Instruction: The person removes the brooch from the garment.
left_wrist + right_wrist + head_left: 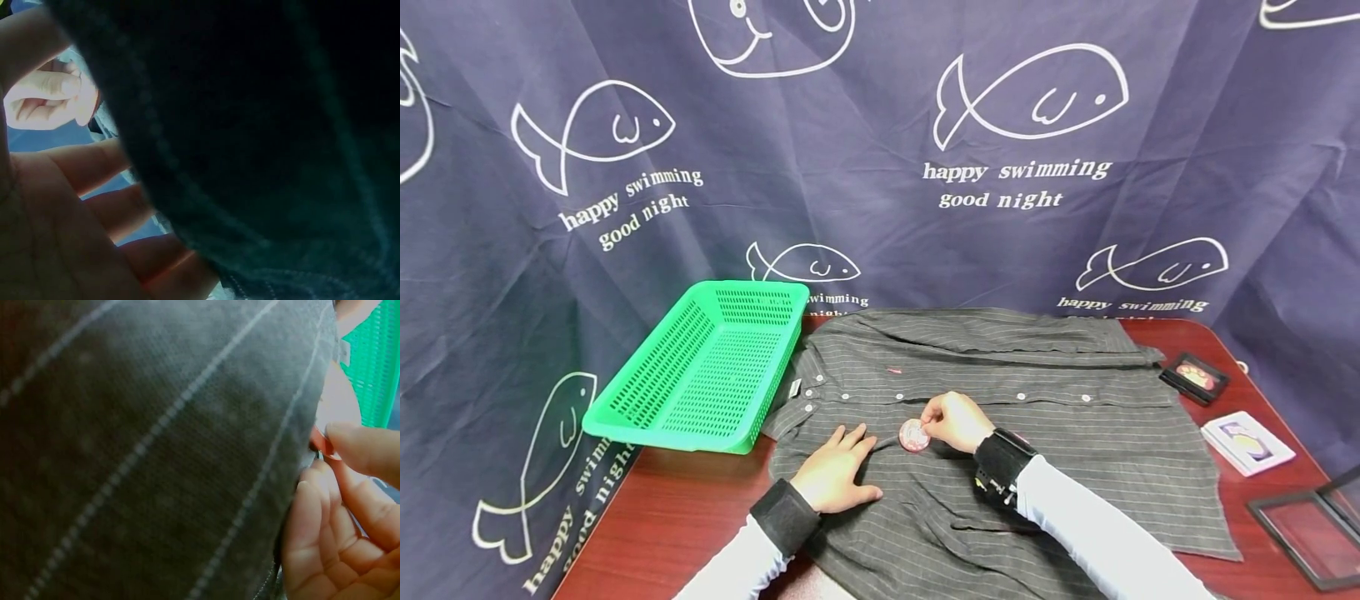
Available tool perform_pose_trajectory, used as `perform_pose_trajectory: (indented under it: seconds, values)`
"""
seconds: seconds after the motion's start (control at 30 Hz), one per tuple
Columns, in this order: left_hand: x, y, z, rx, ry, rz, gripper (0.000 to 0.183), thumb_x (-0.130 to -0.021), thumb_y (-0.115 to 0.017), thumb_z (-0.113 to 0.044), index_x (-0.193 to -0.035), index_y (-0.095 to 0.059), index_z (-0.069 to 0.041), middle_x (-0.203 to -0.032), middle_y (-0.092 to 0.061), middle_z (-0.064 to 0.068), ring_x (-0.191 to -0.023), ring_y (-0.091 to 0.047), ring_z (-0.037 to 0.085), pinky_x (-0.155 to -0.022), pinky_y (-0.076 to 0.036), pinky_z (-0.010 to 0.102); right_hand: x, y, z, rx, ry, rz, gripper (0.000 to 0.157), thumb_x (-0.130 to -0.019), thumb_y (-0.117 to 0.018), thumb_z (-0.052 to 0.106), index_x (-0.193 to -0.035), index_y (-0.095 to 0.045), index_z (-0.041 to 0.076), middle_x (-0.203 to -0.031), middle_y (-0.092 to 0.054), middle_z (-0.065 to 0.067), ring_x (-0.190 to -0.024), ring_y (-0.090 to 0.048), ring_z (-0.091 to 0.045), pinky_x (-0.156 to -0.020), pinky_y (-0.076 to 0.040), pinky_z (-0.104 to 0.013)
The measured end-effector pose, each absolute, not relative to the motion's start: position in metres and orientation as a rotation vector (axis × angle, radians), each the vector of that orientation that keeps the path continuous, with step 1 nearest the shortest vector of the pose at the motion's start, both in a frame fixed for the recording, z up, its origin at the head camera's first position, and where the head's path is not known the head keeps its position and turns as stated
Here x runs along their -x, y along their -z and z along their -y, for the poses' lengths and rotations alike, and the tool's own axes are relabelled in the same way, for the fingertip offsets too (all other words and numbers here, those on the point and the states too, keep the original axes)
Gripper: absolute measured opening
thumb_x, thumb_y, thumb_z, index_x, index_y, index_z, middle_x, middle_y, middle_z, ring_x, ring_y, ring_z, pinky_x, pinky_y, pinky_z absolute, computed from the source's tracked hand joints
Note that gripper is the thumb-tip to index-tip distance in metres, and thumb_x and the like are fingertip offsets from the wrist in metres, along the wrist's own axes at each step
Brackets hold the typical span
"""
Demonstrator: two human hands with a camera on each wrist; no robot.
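At the front of the striped shirt (1112, 454) on the desk (692, 500), your right hand (957, 422) pinches a round badge (912, 436) between its fingers; your left hand (835, 473) rests on the shirt nearby, fingers spread.

- Left: the raised walls of a green basket (718, 379) bar passage.
- Center: the left hand (835, 472) and right hand (958, 422) crowd a round badge (913, 435) above a striped shirt (1120, 467).
- Right of center: flat cloth leaves open room overhead.
- Right edge: 3 obstacles, a black box (1195, 377), white cards (1247, 442), dark-framed case (1285, 546).
- Top: a curtain (880, 167) closes the way.
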State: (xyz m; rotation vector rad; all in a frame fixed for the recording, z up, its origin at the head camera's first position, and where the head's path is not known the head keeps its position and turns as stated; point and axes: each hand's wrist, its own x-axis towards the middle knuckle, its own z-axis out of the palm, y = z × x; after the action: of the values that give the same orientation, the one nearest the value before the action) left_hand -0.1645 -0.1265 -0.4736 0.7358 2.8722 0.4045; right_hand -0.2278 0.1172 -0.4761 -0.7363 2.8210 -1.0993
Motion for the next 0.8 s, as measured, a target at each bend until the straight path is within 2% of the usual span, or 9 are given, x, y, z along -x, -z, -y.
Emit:
perform_pose_trajectory:
  seconds: [0.23, 0.53, 0.67, 0.8]
  values:
    - [0.169, 0.479, 0.123, -0.721, -0.417, -2.940, 0.072, -0.078, -0.075, -0.045, -0.134, -0.056, -0.004, -0.140, -0.054, 0.020, -0.130, -0.050, 0.044, -0.106, -0.043, 0.051, 0.226, 0.475, -0.117, 0.703, 1.130, -2.803, 0.003, -0.072, -0.072, 0.007, -0.074, -0.070, 0.008, -0.065, -0.065, 0.003, -0.058, -0.048, -0.002, -0.056, -0.040, -0.020]
    - [0.176, 0.485, 0.116, -0.796, -0.454, -3.064, 0.062, -0.080, -0.074, -0.043, -0.128, -0.060, -0.006, -0.125, -0.065, 0.010, -0.118, -0.061, 0.025, -0.096, -0.051, 0.042, 0.223, 0.476, -0.119, 0.728, 1.131, -2.824, 0.004, -0.073, -0.072, 0.006, -0.076, -0.070, 0.008, -0.066, -0.065, 0.004, -0.060, -0.050, -0.002, -0.057, -0.042, -0.020]
    - [0.179, 0.486, 0.110, -0.835, -0.488, -3.064, 0.061, -0.082, -0.074, -0.041, -0.128, -0.060, -0.004, -0.126, -0.065, 0.012, -0.119, -0.062, 0.025, -0.098, -0.050, 0.041, 0.221, 0.475, -0.119, 0.739, 1.137, -2.833, 0.004, -0.074, -0.072, 0.005, -0.076, -0.070, 0.008, -0.066, -0.065, 0.003, -0.059, -0.050, -0.002, -0.057, -0.042, -0.019]
    - [0.182, 0.486, 0.103, -0.843, -0.478, -3.011, 0.064, -0.084, -0.070, -0.044, -0.132, -0.058, -0.003, -0.135, -0.060, 0.014, -0.128, -0.056, 0.029, -0.104, -0.047, 0.043, 0.219, 0.475, -0.119, 0.760, 1.141, -2.837, 0.003, -0.074, -0.072, 0.005, -0.075, -0.069, 0.006, -0.066, -0.065, 0.003, -0.059, -0.049, -0.001, -0.056, -0.042, -0.019]
